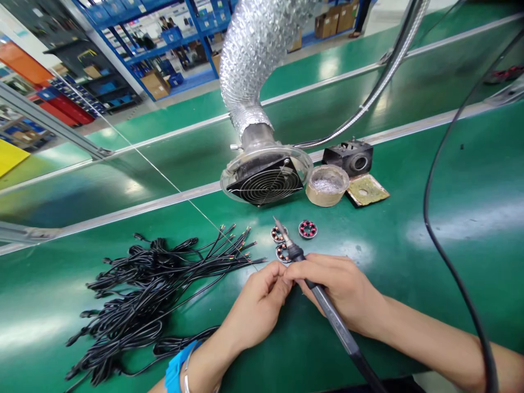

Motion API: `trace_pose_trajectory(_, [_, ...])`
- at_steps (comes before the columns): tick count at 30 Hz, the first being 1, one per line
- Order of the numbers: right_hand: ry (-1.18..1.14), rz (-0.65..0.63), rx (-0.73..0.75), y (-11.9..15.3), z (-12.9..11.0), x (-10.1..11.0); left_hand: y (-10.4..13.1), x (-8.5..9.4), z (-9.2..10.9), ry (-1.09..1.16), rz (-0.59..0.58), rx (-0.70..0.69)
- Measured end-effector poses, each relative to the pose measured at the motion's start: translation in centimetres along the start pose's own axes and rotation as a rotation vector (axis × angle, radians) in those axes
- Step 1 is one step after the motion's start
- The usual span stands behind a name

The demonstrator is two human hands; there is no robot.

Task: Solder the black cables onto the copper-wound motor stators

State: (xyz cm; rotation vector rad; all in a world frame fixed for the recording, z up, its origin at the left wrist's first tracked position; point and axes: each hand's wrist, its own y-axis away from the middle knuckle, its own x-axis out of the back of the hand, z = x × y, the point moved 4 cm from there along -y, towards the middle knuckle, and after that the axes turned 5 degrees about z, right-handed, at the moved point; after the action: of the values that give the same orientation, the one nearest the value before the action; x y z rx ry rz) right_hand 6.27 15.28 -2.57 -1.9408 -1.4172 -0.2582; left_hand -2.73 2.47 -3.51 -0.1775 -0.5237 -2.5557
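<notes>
My right hand is closed around a black soldering iron, whose metal tip points up and left over small ring-shaped coil parts. My left hand is pinched, its fingertips meeting those of my right hand; whatever is between them is hidden. Two rings with copper-coloured windings, an upper one and a lower one, lie near the iron's tip. A ring with red windings lies to their right. Left of my hands is a pile of black cables with bare coloured wire ends.
A round fume extractor on a silver duct hangs beyond the rings. Behind them stand a tape roll, a black metal block and a sponge tray. A dark cord hangs at the right.
</notes>
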Motion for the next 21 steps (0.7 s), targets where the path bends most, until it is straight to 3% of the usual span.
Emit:
trace_pose_trajectory(5, [0.020,0.092,0.042,0.6,-0.2,0.6,0.1,0.3,0.6,-0.157,0.005,-0.038])
trace_pose_trajectory(13, [0.083,0.135,0.100,1.4,0.0,0.0,-0.5,-0.3,-0.9,0.106,0.019,0.096])
trace_pose_trajectory(21, [0.006,0.137,-0.181,0.9,0.0,-0.1,-0.3,-0.4,-1.1,0.153,0.091,0.128])
